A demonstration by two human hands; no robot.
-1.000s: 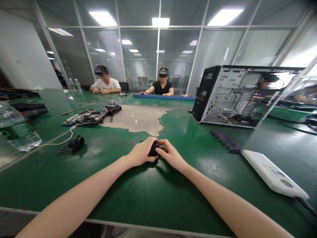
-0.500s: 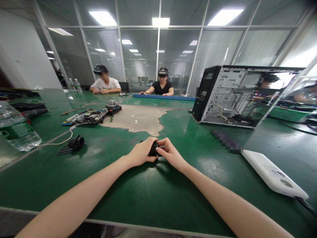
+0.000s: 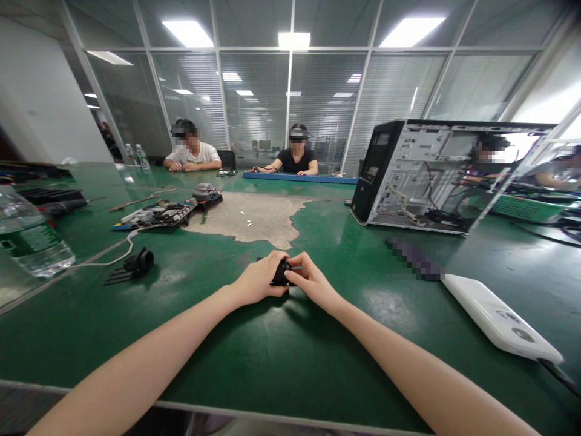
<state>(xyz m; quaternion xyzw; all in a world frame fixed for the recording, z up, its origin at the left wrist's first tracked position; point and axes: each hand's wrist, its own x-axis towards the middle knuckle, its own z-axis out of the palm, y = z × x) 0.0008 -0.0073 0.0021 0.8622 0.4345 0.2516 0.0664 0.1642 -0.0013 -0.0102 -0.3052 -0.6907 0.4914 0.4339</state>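
A small black part (image 3: 279, 274) is held between my two hands, low over the green table (image 3: 281, 363); its kind cannot be made out. My left hand (image 3: 261, 277) wraps round it from the left, thumb below and fingers over the top. From the right, my right hand (image 3: 310, 280) pinches its edge with thumb and fingertips. The palms and fingers hide much of the part. Left of my hands lies another black plastic piece (image 3: 136, 264), with a round ring and flat prongs.
A circuit board (image 3: 157, 215) lies at the left with a grey cable, near a water bottle (image 3: 34, 236). An opened computer case (image 3: 417, 175) stands at right, with a white power bank-like device (image 3: 502, 318) before it. Two people sit across the table; others are at right.
Almost nothing differs. Both hands keep their hold on the small black part, and the view has shifted very slightly.
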